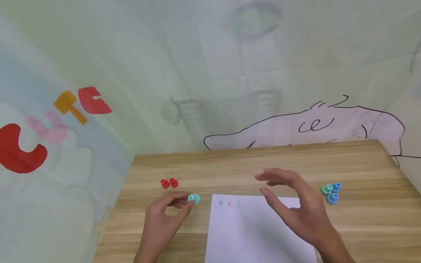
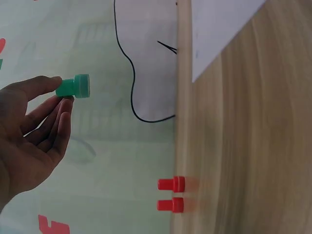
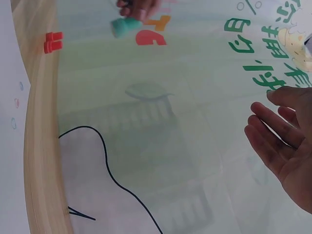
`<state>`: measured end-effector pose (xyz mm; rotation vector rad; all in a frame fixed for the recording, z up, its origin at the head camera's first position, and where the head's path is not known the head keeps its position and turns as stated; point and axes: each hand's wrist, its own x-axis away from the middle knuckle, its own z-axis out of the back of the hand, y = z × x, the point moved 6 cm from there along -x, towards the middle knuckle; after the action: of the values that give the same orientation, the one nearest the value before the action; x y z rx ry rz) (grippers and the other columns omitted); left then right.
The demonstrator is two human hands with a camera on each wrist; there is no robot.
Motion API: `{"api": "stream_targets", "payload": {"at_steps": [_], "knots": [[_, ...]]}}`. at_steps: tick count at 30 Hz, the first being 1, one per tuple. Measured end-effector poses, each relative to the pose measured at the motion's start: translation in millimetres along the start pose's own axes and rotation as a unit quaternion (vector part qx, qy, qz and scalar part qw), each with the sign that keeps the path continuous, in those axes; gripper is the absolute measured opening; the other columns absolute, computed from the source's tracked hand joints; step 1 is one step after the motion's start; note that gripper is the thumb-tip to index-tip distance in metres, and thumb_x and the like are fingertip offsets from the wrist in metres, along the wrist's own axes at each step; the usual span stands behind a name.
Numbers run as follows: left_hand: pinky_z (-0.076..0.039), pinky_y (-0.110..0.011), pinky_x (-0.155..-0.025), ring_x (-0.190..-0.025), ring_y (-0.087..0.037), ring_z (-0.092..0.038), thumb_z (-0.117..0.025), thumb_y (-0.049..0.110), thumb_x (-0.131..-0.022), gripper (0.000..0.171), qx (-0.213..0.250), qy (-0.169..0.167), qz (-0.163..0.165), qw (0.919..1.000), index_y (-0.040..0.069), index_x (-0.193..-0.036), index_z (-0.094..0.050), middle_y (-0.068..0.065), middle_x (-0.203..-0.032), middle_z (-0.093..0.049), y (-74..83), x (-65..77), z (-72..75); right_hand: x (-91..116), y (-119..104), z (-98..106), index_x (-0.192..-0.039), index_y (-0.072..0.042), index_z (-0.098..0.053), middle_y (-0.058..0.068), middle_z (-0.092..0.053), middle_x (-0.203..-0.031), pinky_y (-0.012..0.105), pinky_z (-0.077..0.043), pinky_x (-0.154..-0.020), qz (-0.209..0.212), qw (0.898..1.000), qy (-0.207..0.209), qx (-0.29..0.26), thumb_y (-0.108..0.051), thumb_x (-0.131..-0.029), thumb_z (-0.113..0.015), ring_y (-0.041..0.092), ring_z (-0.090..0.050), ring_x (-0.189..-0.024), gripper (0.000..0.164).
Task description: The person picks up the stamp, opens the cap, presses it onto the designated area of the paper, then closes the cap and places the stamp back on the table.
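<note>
Between thumb and fingertips, my left hand (image 1: 166,215) pinches a teal toy stamp (image 1: 194,198) left of the paper. The left wrist view shows this stamp (image 2: 75,87) held sideways in the air, its wide end away from the palm. My right hand (image 1: 300,208) hovers over the paper's right side with fingers spread apart and nothing between them. Across the top left of the white paper (image 1: 253,233) run three small printed marks (image 1: 230,204), bluish, reddish and pale teal.
Two red stamps (image 1: 169,183) stand beyond my left hand on the wooden table (image 1: 223,168). At the right, a green stamp (image 1: 327,189) sits beside two blue stamps (image 1: 333,198). A printed cloth (image 1: 210,80) hangs behind the table and along its left.
</note>
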<state>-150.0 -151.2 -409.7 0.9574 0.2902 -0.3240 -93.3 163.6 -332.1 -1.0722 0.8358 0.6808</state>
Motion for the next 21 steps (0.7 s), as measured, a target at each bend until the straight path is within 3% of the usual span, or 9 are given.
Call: {"api": "stream_targets", "payload": {"at_steps": [7, 13, 17, 21], "knots": [[-0.063, -0.022, -0.073, -0.080, -0.005, -0.071, -0.089, 0.006, -0.085, 0.023, -0.074, 0.024, 0.054, 0.9955, 0.009, -0.106, -0.081, 0.005, -0.096, -0.080, -46.7, -0.2, 16.9, 1, 1, 3, -0.123, 0.015, -0.065, 0.014, -0.077, -0.111, 0.017, -0.060, -0.094, -0.026, 1.000, 0.007, 0.006, -0.010, -0.101, -0.072, 0.011, -0.075, -0.106, 0.033], [-0.059, -0.015, -0.070, -0.083, -0.018, -0.076, -0.083, 0.008, -0.092, 0.019, -0.110, 0.046, 0.121, 0.9855, 0.003, -0.110, -0.080, -0.009, -0.099, -0.082, -79.3, -4.1, 36.8, 1, 0, 2, -0.122, 0.015, -0.065, 0.014, -0.077, -0.110, 0.016, -0.060, -0.093, -0.032, 0.999, 0.009, 0.000, -0.008, -0.102, -0.070, 0.010, -0.074, -0.105, 0.031], [-0.059, -0.013, -0.070, -0.087, -0.027, -0.079, -0.081, 0.004, -0.092, 0.019, -0.118, 0.036, 0.154, 0.9802, -0.003, -0.110, -0.078, -0.017, -0.100, -0.081, -95.8, -5.4, 39.2, 1, 0, 2, -0.122, 0.015, -0.065, 0.014, -0.077, -0.110, 0.016, -0.060, -0.092, -0.039, 0.999, 0.006, 0.002, -0.008, -0.103, -0.069, 0.009, -0.074, -0.106, 0.030], [-0.065, -0.022, -0.071, -0.090, -0.033, -0.079, -0.078, 0.002, -0.092, 0.019, -0.129, 0.029, 0.174, 0.9758, -0.006, -0.110, -0.077, -0.023, -0.101, -0.079, -106.3, -6.2, 38.1, 1, 1, 3, -0.122, 0.014, -0.066, 0.013, -0.077, -0.110, 0.016, -0.059, -0.093, -0.042, 0.999, 0.006, 0.005, -0.005, -0.102, -0.069, 0.009, -0.074, -0.105, 0.028]]}}
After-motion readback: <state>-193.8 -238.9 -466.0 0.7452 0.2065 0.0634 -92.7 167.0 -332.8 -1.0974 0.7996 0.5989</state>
